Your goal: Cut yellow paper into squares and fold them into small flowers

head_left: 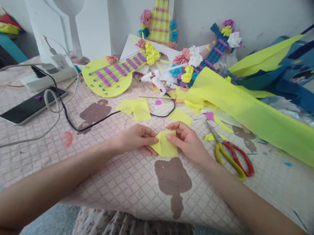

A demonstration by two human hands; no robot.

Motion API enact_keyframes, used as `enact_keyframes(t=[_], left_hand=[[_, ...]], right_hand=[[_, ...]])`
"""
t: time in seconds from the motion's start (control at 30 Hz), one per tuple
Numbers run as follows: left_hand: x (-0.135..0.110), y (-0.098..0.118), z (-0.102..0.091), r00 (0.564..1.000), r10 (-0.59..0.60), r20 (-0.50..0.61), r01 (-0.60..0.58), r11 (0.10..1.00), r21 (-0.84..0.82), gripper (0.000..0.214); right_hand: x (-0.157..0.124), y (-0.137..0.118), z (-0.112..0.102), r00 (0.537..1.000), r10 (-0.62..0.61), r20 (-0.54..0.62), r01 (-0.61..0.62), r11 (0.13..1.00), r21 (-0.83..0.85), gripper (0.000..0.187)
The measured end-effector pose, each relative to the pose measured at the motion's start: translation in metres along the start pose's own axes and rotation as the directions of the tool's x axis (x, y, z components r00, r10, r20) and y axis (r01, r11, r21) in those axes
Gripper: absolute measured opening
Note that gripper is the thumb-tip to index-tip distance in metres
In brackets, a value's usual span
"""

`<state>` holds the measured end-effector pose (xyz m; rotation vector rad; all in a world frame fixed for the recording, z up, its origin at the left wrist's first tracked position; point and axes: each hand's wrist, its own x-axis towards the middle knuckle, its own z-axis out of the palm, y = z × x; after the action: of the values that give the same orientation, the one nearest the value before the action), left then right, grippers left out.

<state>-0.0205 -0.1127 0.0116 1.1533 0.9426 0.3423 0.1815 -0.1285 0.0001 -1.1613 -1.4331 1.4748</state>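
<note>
Between my two hands is a small piece of yellow crepe paper (167, 145) with a crease or fold down its left part. My left hand (144, 140) pinches its left edge between thumb and fingers. On the other side, my right hand (185, 140) grips the upper right edge, thumb in front and fingers behind. Several cut yellow paper squares (141, 110) lie just beyond my hands, with another yellow square (181, 116) nearer the right. Scissors (230, 151) with yellow and red handles rest beside my right forearm, blades open a little.
A white glue gun (156, 82) lies behind, its black cord (97, 122) crossing the table. Paper guitars, one yellow (110, 77) and one blue (214, 55), lie at the back. A long yellow crepe strip (249, 114) stretches right. A phone (33, 105) and power strip (50, 75) sit left.
</note>
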Motion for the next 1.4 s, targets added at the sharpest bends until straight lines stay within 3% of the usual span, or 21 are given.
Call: enact_keyframes(t=[0.13,0.33,0.6,0.73,0.9,1.27,1.4], left_hand=[[0.003,-0.005,-0.004,0.998,0.053,-0.028,-0.052,0.998,0.022,0.033],[0.005,-0.008,-0.006,0.991,0.128,0.04,-0.129,0.991,0.023,0.038],[0.006,-0.003,-0.007,0.926,0.321,-0.201,-0.296,0.944,0.144,0.027],[0.007,-0.003,-0.007,0.913,0.365,-0.182,-0.321,0.918,0.231,0.03],[0.009,-0.005,-0.007,0.897,0.405,-0.175,-0.371,0.908,0.195,0.03],[0.008,-0.004,-0.005,0.896,0.408,-0.175,-0.369,0.903,0.218,0.03],[0.009,-0.006,-0.005,0.897,0.413,-0.159,-0.378,0.902,0.21,0.03]], right_hand=[[0.0,0.003,-0.002,1.0,0.004,0.014,-0.004,1.0,-0.007,0.024],[-0.001,0.004,-0.006,1.0,0.001,0.021,-0.001,1.0,-0.017,0.024],[-0.003,0.0,-0.015,0.976,0.055,0.211,-0.028,0.992,-0.125,0.033],[-0.003,0.002,-0.014,0.983,0.036,0.177,-0.011,0.99,-0.144,0.031],[-0.002,0.004,-0.013,0.989,0.037,0.142,-0.011,0.984,-0.179,0.029],[-0.003,0.002,-0.011,0.984,0.03,0.175,-0.004,0.989,-0.149,0.025],[-0.004,0.0,-0.009,0.99,0.038,0.133,-0.015,0.986,-0.166,0.022]])
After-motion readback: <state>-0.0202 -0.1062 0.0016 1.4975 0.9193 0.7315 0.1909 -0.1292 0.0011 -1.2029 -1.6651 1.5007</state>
